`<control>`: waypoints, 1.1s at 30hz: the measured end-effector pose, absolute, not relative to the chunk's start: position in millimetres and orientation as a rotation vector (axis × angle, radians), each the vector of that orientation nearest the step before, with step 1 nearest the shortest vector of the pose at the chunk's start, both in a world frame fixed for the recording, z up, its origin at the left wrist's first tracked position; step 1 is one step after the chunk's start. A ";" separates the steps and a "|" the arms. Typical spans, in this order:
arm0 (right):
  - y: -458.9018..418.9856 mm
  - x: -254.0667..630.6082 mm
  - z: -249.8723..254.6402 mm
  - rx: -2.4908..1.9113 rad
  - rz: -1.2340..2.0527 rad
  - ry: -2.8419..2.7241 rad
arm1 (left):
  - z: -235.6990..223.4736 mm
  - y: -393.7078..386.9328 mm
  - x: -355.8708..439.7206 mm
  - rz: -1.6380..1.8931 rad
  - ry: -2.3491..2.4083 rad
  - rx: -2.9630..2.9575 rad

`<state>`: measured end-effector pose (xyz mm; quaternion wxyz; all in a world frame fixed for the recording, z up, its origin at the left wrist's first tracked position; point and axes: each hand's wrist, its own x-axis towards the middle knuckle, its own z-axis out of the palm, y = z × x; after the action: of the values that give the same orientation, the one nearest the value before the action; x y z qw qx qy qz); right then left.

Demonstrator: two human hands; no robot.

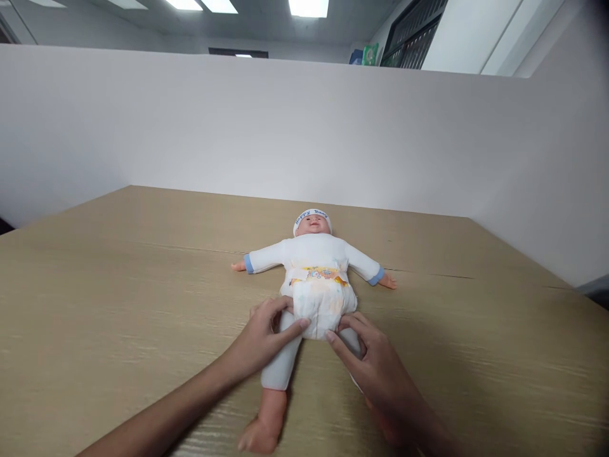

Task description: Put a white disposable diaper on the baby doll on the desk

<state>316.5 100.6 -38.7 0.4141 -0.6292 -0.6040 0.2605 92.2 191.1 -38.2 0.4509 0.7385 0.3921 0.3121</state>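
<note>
A baby doll (311,257) in a white suit with blue cuffs and a white cap lies on its back on the wooden table (118,285), head away from me. It wears a white diaper (322,304) with a yellow patterned band at the waist. My left hand (266,336) is wrapped round the doll's thigh at the diaper's lower left edge, thumb against the diaper. My right hand (368,362) grips the other thigh at the diaper's lower right edge and hides most of that leg. One bare foot (257,435) points toward me.
White partition walls (285,127) stand behind the table and along its right side. Ceiling lights and a dark window show above the partition.
</note>
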 end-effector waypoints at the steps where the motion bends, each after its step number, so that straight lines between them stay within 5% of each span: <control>1: 102.1 316.1 -39.3 -1.569 0.672 -1.501 | -36.1 193.6 92.7 0.738 0.897 1.732; 9: 104.9 328.0 -37.8 -1.638 0.790 -1.391 | -29.9 205.5 88.9 0.651 0.698 1.393; 24: 99.5 338.6 -56.4 -1.651 0.088 -1.533 | -43.4 208.8 70.0 0.930 0.894 1.797; 33: 217.2 432.3 -82.5 -1.658 -0.426 -1.748 | -56.2 327.2 57.1 1.039 1.140 2.619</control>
<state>432.3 217.2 -82.5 0.3406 -0.6372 -0.6717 -0.1637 57.1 327.2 -56.2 0.0512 0.8605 0.3746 0.3415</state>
